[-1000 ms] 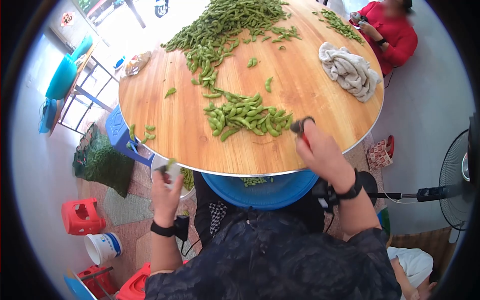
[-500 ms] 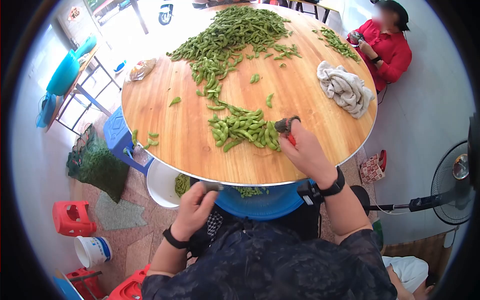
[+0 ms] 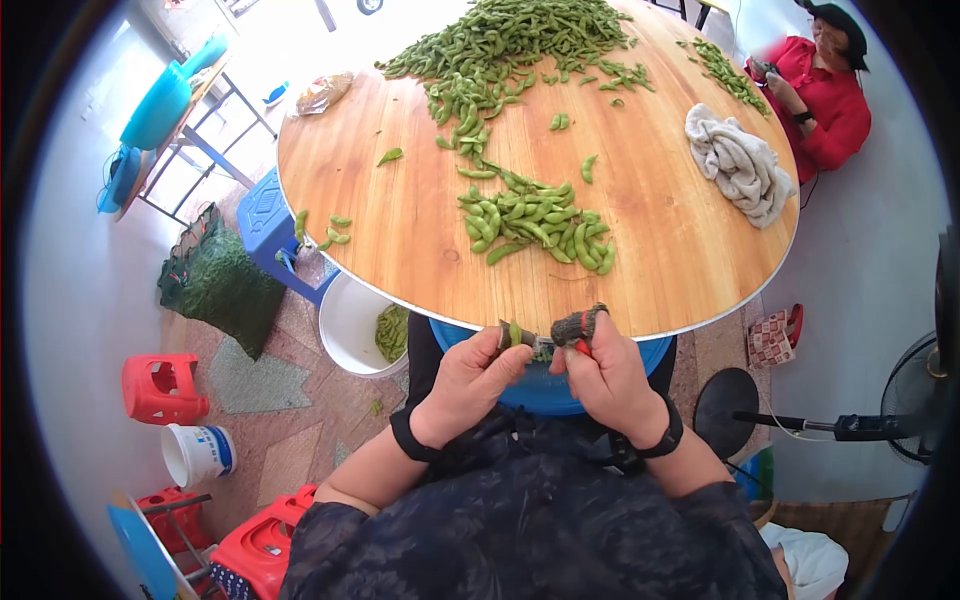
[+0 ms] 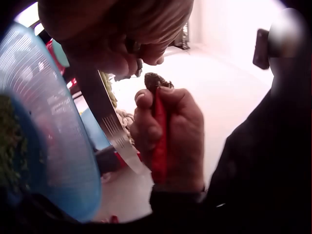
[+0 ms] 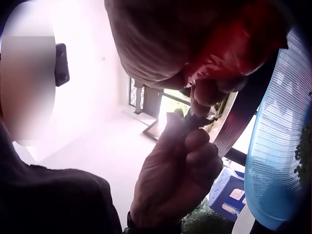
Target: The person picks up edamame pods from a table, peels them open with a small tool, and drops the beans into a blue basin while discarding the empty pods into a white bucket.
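Both hands meet over the table's near edge in the head view. The left hand (image 3: 468, 385) pinches a green pod (image 3: 515, 333) between thumb and fingers, with dark material at its fingertips. Close on its right, the right hand (image 3: 615, 385) curls round a red item (image 4: 160, 141), seen along its palm in the left wrist view; a dark textured piece (image 3: 574, 328) covers its fingertip area. Whether the fingertips touch is unclear. Beneath them sits a blue basin (image 3: 550, 400). A small pile of pods (image 3: 535, 220) lies just beyond on the wooden table (image 3: 400, 230).
A large pod heap (image 3: 520, 50) covers the table's far part, a crumpled cloth (image 3: 740, 165) its right side. At the left stand a blue stool (image 3: 265, 215) and a white bucket (image 3: 345, 325) holding pods. A person in red (image 3: 835, 110) sits right; a fan (image 3: 910, 400) stands nearby.
The left hand has moved right and up from beside the bucket to the table's near edge. The right hand has drawn back from the small pile towards the body, beside the left.
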The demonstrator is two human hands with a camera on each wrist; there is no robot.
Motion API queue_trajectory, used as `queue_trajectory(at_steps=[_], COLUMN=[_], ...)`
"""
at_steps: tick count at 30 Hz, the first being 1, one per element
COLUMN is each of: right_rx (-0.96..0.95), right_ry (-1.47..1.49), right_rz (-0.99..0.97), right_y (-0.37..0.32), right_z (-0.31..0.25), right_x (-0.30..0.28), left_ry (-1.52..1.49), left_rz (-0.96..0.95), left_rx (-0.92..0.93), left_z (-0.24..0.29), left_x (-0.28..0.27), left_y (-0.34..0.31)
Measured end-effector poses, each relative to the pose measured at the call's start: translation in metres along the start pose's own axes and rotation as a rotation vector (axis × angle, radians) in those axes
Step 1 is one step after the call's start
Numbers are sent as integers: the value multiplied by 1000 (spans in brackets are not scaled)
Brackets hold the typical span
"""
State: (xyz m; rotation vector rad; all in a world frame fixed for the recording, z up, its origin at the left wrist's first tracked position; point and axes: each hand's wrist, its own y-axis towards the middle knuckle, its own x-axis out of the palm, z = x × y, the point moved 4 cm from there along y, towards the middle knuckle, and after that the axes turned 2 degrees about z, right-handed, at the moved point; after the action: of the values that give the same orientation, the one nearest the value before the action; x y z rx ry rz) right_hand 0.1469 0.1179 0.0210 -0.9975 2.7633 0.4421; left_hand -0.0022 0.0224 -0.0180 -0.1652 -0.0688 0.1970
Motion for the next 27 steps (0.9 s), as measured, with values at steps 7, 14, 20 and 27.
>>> queue_trajectory(at_steps=[7,14,20,27], right_rx=[299,468,363,413], right_ry=[127,317,119,32], right_rz=[-287,-440,-516,-582], right_y=[-1,-9,-11,-15], right_z=[7,8,13,19], right_x=[7,14,17,21], left_ry=[-167,163,291,784], left_rz=[-134,-128,-234,-68], left_rx=[-100,-75,-72,452], left_z=[-15,-13,-10,8], left_x=[3,6,3,13], left_y=[-9,-8,-11,-20])
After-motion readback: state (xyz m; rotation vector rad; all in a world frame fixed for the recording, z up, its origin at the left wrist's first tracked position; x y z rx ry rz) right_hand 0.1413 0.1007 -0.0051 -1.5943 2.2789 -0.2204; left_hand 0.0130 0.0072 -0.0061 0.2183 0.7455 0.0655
